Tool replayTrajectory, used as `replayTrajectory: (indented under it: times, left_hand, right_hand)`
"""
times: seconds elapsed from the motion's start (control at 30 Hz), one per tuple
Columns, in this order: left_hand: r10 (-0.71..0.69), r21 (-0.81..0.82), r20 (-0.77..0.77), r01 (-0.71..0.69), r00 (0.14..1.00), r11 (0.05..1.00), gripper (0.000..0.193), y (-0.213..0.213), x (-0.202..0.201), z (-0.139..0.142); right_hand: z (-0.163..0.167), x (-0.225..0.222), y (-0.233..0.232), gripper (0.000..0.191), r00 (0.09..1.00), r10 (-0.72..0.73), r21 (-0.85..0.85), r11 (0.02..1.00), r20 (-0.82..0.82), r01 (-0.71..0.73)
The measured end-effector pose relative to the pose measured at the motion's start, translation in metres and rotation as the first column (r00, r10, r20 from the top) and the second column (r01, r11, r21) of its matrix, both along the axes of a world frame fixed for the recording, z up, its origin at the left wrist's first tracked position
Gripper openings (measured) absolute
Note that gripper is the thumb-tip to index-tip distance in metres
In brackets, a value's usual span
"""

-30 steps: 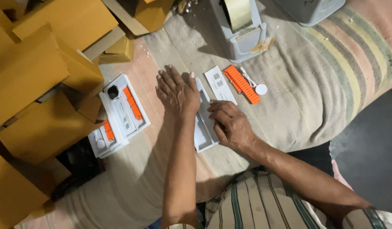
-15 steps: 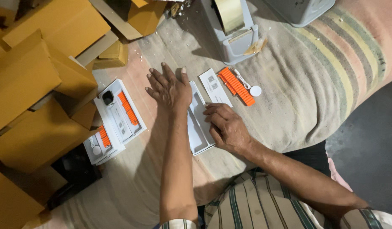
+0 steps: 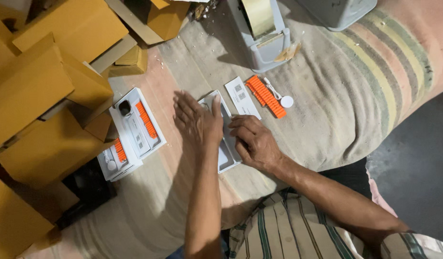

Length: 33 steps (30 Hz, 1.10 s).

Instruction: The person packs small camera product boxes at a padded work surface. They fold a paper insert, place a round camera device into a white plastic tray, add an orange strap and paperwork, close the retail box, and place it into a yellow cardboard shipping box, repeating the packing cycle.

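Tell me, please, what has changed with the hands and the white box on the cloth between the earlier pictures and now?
Little has changed. The left hand lay flat with fingers spread on the white box; now the fingers are drawn together, still flat on it. The right hand stays pressed on the box's right edge. Nothing was picked up or let go. The orange strap, white card and two open boxes kept their places.
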State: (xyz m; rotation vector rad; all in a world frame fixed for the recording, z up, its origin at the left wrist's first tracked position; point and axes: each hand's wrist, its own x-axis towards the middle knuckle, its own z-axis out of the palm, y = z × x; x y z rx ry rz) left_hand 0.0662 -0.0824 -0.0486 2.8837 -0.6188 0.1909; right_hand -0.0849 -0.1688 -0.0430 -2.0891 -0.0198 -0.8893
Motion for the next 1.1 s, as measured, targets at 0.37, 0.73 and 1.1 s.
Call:
replayTrajectory:
  times: [0.37,0.73,1.1]
  left_hand:
    - [-0.089,-0.604,0.033,0.091,0.995,0.792,0.074,0.104,-0.095,-0.007]
    - [-0.133,-0.402,0.247,0.226,0.960,0.887,0.062,0.101,-0.092,-0.007]
    - [-0.129,-0.376,0.233,0.212,0.964,0.902,0.061,0.102,-0.093,0.005]
  right_hand:
    - [0.018,-0.066,-0.075,0.027,0.924,-0.372,-0.177,0.918,-0.082,0.354]
    - [0.020,-0.046,-0.080,0.028,0.860,-0.490,-0.304,0.848,-0.141,0.433]
    - [0.025,-0.040,-0.087,0.033,0.810,-0.478,-0.287,0.873,-0.339,0.395]
